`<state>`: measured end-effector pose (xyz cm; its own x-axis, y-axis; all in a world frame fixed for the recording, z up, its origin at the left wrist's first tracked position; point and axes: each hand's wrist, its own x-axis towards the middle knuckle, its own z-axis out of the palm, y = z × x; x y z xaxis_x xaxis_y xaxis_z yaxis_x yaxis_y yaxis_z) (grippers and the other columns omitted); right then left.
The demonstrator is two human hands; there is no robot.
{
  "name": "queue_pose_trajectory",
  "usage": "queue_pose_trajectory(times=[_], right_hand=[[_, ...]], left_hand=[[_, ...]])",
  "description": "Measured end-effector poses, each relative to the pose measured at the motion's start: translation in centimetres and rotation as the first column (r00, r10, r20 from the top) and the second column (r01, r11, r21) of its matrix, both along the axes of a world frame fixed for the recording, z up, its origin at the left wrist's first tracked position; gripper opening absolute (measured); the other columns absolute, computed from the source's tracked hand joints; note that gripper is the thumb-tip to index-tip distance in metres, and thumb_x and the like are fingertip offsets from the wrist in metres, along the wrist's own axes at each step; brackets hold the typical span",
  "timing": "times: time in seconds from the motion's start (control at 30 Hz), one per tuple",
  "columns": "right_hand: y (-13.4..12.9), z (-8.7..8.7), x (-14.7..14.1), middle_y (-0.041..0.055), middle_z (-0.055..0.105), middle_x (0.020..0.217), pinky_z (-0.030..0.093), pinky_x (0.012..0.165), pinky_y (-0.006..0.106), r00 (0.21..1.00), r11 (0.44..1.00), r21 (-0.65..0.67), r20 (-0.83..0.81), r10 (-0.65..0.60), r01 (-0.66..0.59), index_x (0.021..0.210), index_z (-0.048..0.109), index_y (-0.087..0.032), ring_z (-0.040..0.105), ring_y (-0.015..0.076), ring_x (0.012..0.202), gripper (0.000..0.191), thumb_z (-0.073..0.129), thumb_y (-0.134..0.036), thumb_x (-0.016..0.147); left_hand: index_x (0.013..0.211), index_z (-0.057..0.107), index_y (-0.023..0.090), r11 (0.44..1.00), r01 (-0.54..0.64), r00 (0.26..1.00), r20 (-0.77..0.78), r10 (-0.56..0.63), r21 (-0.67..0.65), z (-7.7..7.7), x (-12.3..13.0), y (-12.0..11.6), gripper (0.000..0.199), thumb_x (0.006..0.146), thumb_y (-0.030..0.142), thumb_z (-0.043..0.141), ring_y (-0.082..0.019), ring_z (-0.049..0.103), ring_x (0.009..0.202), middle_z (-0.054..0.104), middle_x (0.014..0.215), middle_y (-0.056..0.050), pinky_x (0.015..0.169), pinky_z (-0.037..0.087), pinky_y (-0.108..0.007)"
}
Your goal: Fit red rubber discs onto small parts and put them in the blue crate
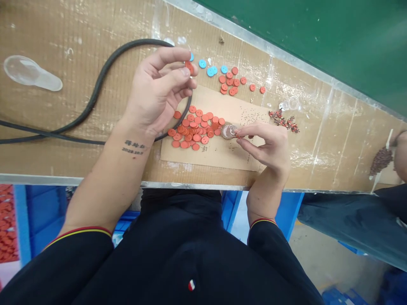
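Observation:
My left hand (159,82) is raised above the board, thumb and fingers pinching a red button-like disc (189,67). Below it, many red discs (199,127) lie in a loose pile on a cardboard sheet (235,159). My right hand (269,144) is closed in a pinch at a small clear round dish (228,131) beside the pile. A tiny reddish bit shows at its fingertips, too small to name. Blue discs (202,64) and more red discs (229,81) lie beyond the left hand. Small dark specks (251,115) dot the sheet.
A black cable (101,76) loops across the table from the left, under my left hand. A clear plastic scoop-shaped piece (32,73) lies far left. Small red-and-black wire pieces (284,120) sit right of the sheet. Another person's arm (401,154) is at the right edge.

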<state>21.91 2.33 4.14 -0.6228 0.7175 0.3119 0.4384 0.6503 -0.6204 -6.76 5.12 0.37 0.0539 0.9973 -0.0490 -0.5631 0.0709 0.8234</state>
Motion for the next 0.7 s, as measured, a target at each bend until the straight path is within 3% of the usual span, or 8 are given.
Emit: queue_pose_trajectory(times=[0.27, 0.53, 0.7], right_hand=[[-0.19, -0.05, 0.19, -0.0018, 0.085, 0.096, 0.070, 0.074, 0.037, 1.000, 1.000, -0.019, 0.009, -0.018, 0.018, 0.104, 0.079, -0.034, 0.082, 0.0201, 0.085, 0.030, 0.077, -0.008, 0.089], [-0.20, -0.16, 0.13, -0.0023, 0.086, 0.094, 0.066, 0.065, 0.030, 0.996, 0.998, 0.030, -0.067, -0.050, 0.052, 0.100, 0.078, -0.029, 0.081, 0.0161, 0.081, 0.023, 0.077, -0.009, 0.088], [-0.13, -0.28, 0.03, -0.0035, 0.086, 0.097, 0.070, 0.079, 0.035, 0.998, 0.999, -0.013, -0.026, -0.050, 0.050, 0.095, 0.079, -0.031, 0.083, 0.0184, 0.088, 0.021, 0.075, -0.011, 0.089]], left_hand=[[0.084, 0.082, 0.031, 0.998, -0.038, 0.999, 0.010, 0.038, 0.040, -0.15, 0.05, 0.35, 0.040, 0.054, 0.033, 0.108, -0.009, 0.070, 0.076, 0.079, 0.084, 0.006, 0.066, 0.059, -0.021], [0.085, 0.079, 0.028, 0.998, -0.057, 0.998, -0.002, 0.057, 0.020, 0.15, 0.01, -0.02, 0.041, 0.055, 0.032, 0.107, -0.012, 0.072, 0.084, 0.077, 0.087, 0.005, 0.075, 0.062, -0.027], [0.089, 0.079, 0.027, 1.000, -0.019, 1.000, 0.002, 0.019, 0.013, 0.01, -0.44, 0.02, 0.045, 0.056, 0.033, 0.109, -0.015, 0.071, 0.089, 0.078, 0.093, 0.002, 0.080, 0.063, -0.030]])
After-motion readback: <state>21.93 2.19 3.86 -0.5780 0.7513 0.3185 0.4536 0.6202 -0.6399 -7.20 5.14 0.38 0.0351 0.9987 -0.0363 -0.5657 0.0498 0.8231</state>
